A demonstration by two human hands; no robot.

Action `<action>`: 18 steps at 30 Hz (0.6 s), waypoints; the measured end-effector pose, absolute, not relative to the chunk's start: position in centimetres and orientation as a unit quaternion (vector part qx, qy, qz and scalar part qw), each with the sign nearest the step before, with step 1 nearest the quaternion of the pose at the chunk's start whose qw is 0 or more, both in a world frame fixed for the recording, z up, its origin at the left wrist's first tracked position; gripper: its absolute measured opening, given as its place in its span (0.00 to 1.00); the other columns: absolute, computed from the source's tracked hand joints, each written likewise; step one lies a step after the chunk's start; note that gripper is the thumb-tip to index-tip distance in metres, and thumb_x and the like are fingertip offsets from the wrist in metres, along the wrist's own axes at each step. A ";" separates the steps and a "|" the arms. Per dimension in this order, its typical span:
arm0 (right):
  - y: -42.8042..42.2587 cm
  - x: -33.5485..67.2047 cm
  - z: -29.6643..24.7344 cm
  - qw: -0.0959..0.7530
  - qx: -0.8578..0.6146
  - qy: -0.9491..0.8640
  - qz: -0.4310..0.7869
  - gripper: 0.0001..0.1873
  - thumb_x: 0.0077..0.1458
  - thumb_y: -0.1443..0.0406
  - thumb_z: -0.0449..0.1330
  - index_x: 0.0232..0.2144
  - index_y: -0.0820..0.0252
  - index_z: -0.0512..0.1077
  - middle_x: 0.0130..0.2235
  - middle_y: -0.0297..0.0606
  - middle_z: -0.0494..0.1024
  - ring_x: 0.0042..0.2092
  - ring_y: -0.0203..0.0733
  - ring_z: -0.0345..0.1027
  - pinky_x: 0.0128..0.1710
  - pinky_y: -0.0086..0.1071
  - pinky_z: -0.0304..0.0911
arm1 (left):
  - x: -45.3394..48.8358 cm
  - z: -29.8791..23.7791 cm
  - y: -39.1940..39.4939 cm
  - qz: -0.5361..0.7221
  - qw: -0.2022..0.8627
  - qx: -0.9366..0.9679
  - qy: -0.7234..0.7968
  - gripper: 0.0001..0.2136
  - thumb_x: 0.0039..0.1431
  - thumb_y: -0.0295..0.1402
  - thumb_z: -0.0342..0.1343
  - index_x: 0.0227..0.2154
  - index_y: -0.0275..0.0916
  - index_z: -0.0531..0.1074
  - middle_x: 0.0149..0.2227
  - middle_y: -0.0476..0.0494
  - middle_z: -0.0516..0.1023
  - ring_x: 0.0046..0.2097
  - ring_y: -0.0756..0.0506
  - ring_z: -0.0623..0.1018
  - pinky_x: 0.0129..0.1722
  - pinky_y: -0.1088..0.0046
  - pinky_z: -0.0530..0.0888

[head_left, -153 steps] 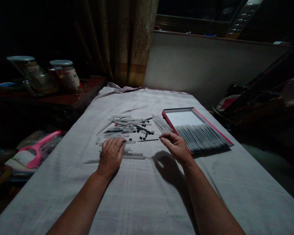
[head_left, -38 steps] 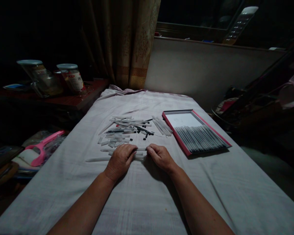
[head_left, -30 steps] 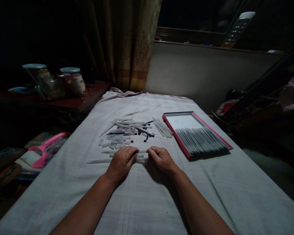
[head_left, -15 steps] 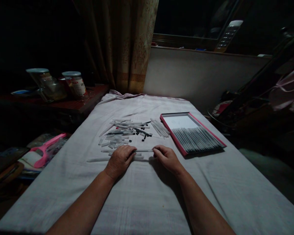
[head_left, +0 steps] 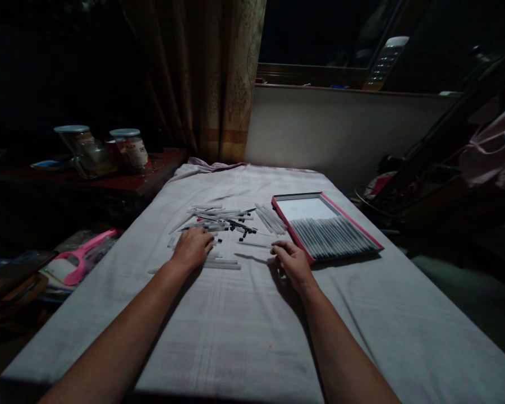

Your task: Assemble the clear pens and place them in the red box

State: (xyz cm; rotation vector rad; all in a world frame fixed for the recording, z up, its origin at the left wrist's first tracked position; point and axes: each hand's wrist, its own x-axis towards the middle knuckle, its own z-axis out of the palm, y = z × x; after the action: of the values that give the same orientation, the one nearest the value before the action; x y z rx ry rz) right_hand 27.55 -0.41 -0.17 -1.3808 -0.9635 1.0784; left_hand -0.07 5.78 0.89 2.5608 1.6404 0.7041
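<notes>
Between the thumb and fingers of the right hand (head_left: 292,262), a slender stick (head_left: 255,244) is pinched at one end, its free end pointing left above the pale cloth (head_left: 235,336). The left hand (head_left: 192,247) lies palm down over clear tubes (head_left: 223,265); whether its fingers grasp any cannot be told. Beyond lie black caps (head_left: 247,230) among more tubes. Farther right, a loose bundle (head_left: 270,219) lies beside a red-edged box (head_left: 307,209) holding a row of pens (head_left: 336,238).
</notes>
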 end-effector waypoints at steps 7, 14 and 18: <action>-0.7 27.4 0.4 0.551 -0.572 -0.387 0.468 0.19 0.38 0.55 0.63 0.32 0.62 0.75 0.24 0.31 0.71 0.18 0.30 0.55 0.14 0.25 0.48 | 1.7 2.7 6.4 0.211 0.052 0.824 0.524 0.04 0.47 0.25 0.59 0.23 0.40 0.72 0.31 0.40 0.76 0.43 0.37 0.76 0.46 0.61 0.69; -1.0 27.1 1.1 0.569 -0.544 -0.412 0.459 0.13 0.38 0.59 0.60 0.28 0.61 0.75 0.22 0.32 0.70 0.22 0.33 0.60 0.19 0.26 0.50 | 2.9 1.7 2.1 0.272 0.172 0.788 0.525 0.05 0.57 0.35 0.56 0.34 0.42 0.72 0.31 0.47 0.79 0.34 0.44 0.78 0.35 0.70 0.72; -1.2 26.9 1.4 0.557 -0.540 -0.422 0.469 0.12 0.37 0.60 0.60 0.26 0.61 0.75 0.21 0.30 0.69 0.21 0.32 0.58 0.20 0.27 0.50 | 3.1 0.0 0.8 0.315 0.235 0.752 0.529 0.09 0.58 0.37 0.53 0.38 0.39 0.74 0.34 0.46 0.81 0.34 0.46 0.79 0.34 0.71 0.74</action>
State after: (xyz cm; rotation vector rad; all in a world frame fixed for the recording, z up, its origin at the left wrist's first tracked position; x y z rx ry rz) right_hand 26.91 -1.20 1.35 -1.2747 -0.9956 1.1076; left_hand 3.12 0.80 0.03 2.0639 1.4522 0.8641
